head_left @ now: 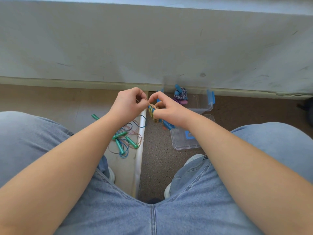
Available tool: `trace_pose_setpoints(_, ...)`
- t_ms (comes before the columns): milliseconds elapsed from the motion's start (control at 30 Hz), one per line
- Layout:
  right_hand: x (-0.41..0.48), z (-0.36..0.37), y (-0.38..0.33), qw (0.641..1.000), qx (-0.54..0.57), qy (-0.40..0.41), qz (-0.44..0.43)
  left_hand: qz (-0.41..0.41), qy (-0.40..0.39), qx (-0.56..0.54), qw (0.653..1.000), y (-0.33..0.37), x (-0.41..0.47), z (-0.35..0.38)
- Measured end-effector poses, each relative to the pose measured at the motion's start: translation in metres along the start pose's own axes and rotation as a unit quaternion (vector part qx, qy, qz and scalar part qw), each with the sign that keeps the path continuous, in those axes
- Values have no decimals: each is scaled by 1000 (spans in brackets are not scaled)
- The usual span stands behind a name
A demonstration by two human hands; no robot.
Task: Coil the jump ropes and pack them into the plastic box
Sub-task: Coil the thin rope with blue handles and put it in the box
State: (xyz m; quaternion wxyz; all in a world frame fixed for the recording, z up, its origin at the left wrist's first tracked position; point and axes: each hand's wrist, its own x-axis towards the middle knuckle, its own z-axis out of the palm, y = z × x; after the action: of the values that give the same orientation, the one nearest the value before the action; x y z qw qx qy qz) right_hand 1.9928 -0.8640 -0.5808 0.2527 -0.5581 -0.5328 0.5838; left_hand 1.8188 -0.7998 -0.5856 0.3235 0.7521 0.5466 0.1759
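A jump rope with blue handles (153,113), its tan-and-green cord wound round the handles, hangs above the floor between both hands. My right hand (166,109) grips the bundle, fingers curled round it. My left hand (129,103) pinches the loose cord end just left of the bundle. Behind my right hand stands the clear plastic box (205,104) with blue clips; a coiled purple-and-white rope with blue handles (180,94) lies inside. On the floor to the left lie loose thin ropes with green handles (126,140), tangled together.
The clear box lid (182,141) with a blue clip lies on the speckled floor under my right forearm. A grey wall (152,48) closes off the far side. My knees in blue jeans (152,217) flank the floor strip, shoes below them.
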Motion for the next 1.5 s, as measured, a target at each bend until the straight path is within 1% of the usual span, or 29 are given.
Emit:
trace_pose_setpoints(133, -1, 0, -5, 1000, -2, -28, 15, -4, 7, 7, 1000, 1, 2, -3)
trace_pose_setpoints(200, -2, -1, -5, 999, -1, -32, 18, 10, 15, 15, 1000, 2, 1, -6)
trace_pose_setpoints(267, -2, 0, -2, 999, -18, -30, 23, 10, 7, 16, 1000, 3, -3, -6)
trace_pose_setpoints(333, -1, 1, 1, 996, -87, -7, 12, -23, -24, -18, 999, 6, -7, -2)
trace_pose_setpoints(400, 0, 1, 4, 985, -169, 21, -13, -72, -60, -89, 992, 8, -8, 0)
trace_pose_setpoints(433, 1, 1, 5, 981, -188, 34, -24, -100, -76, -142, 982, 9, -6, -1)
trace_pose_setpoints(500, 2, 2, 5, 975, -207, 59, -48, -155, -108, -264, 946, 8, -3, -2)
trace_pose_setpoints(567, 4, 4, 6, 971, -218, 79, -66, -181, -122, -335, 916, 8, -1, -3)
trace_pose_setpoints(667, 7, 7, 6, 976, -184, 106, -55, -239, -71, -455, 855, 7, 1, 0)
trace_pose_setpoints(700, 8, 8, 6, 977, -175, 107, -49, -252, -54, -478, 840, 8, 3, 2)
trace_pose_setpoints(733, 9, 9, 5, 978, -177, 103, -48, -258, -40, -485, 835, 9, 4, 2)
trace_pose_setpoints(933, 11, 15, 5, 960, -253, 99, -67, -259, 25, -457, 851, 0, 11, 9)
trace_pose_setpoints(1067, 12, 17, 7, 954, -273, 118, -49, -241, 47, -431, 868, -3, 14, 16)
trace_pose_setpoints(1167, 12, 17, 8, 954, -275, 112, -29, -243, 58, -426, 869, -3, 17, 20)
trace_pose_setpoints(1267, 12, 14, 10, 960, -263, 100, -7, -239, 58, -421, 873, -5, 19, 27)
trace_pose_setpoints(1367, 15, 9, 10, 970, -220, 98, 19, -222, 46, -422, 878, -8, 23, 30)
trace_pose_setpoints(1500, 22, -1, 9, 969, -190, 158, 26, -202, 10, -449, 871, -2, 39, 27)
